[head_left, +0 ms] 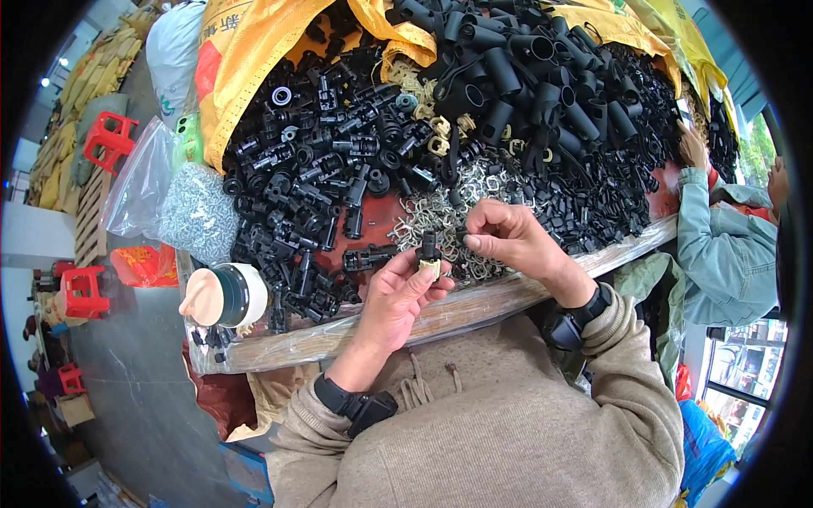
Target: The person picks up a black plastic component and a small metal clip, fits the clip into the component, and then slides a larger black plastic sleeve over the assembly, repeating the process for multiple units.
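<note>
My left hand grips a small black plastic part with a cream-coloured piece at its lower end, held upright near the table's front edge. Just to its right, my right hand is closed in a pinch. A tiny dark bit shows at its fingertips, too small to name. Beneath and beyond both hands spreads a pile of small pale clips. On the left lies a heap of black cylindrical assemblies.
Large black tubes and small black pieces fill the table's right side. A lidded container stands at the left front corner, by a bag of pale granules. A co-worker's hand reaches in from the right. Red stools stand left.
</note>
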The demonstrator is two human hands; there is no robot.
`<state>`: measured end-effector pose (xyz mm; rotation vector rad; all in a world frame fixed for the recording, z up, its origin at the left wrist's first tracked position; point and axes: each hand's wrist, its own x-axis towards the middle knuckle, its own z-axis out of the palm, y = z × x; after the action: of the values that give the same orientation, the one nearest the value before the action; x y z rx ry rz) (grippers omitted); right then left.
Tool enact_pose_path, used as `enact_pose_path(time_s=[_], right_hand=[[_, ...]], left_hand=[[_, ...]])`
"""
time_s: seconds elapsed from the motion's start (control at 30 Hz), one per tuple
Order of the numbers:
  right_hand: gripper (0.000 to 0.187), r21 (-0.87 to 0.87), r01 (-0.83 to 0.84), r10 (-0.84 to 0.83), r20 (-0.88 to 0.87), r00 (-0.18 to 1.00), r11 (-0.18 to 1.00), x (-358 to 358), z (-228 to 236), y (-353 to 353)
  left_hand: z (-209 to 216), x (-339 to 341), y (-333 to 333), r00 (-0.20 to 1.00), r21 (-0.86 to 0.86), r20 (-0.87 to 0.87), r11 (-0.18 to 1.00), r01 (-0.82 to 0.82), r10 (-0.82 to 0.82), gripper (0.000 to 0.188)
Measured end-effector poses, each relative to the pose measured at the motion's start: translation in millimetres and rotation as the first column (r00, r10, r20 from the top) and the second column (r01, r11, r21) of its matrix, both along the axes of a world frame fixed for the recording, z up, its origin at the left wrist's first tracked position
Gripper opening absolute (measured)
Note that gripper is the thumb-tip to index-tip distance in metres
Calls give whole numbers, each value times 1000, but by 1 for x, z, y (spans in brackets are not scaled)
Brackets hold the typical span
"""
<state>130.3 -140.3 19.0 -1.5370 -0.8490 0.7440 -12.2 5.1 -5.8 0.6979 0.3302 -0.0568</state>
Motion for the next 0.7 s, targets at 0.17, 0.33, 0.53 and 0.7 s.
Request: enact_pose_path(time_s=[0.17,0.33,0.53,0.7], right_hand=[[14,13,-55,56,-348,936,998,-14,13,1],[14,46,-97,107,-402,909,994,-22,8,1],[13,56,-137,148,-395,907,989,-24,5,3],[13,46,-135,142,-400,906,990,-26,0,3]], left_hand=[[0,0,0,1000,1,11,1000,-15,15,27],[0,-1,-1,1000,2,14,1000,-26,26,28],[-1,-1,-1,999,-5,17,999,-32,32,29],[-1,-1,-1,999,-12,14,999,-32,32,30]])
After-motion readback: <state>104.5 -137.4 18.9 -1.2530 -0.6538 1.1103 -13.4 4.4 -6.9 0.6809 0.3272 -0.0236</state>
